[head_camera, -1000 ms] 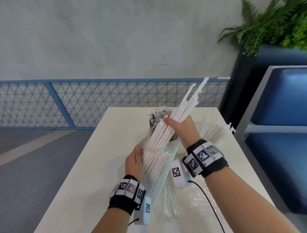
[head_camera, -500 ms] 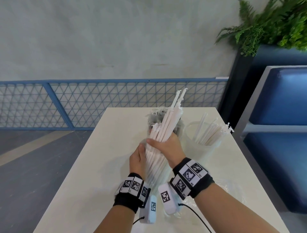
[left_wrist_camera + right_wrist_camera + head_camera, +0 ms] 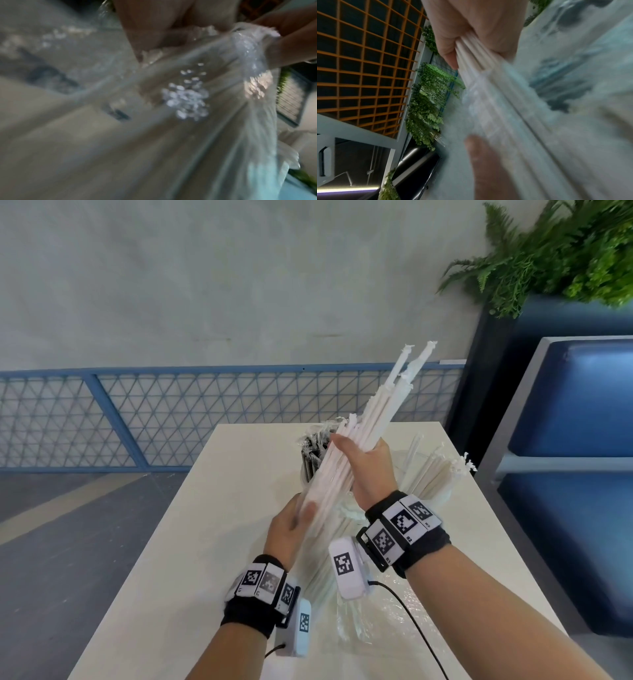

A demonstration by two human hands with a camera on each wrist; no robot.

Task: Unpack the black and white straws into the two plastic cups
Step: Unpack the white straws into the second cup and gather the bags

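Both raised: right hand (image 3: pixel 368 470) grips white straws (image 3: pixel 346 470), left hand (image 3: pixel 287 530) their bag (image 3: pixel 322 546).

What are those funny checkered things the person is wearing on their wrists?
Each bare forearm wears a black wristband: left wristband, right wristband. Each band carries white square tags printed with black pixel patterns, like puzzle codes. A small white box, also tagged, hangs beside each wrist: left box, right box. A thin black cable trails from each box. No sleeves or gloves.
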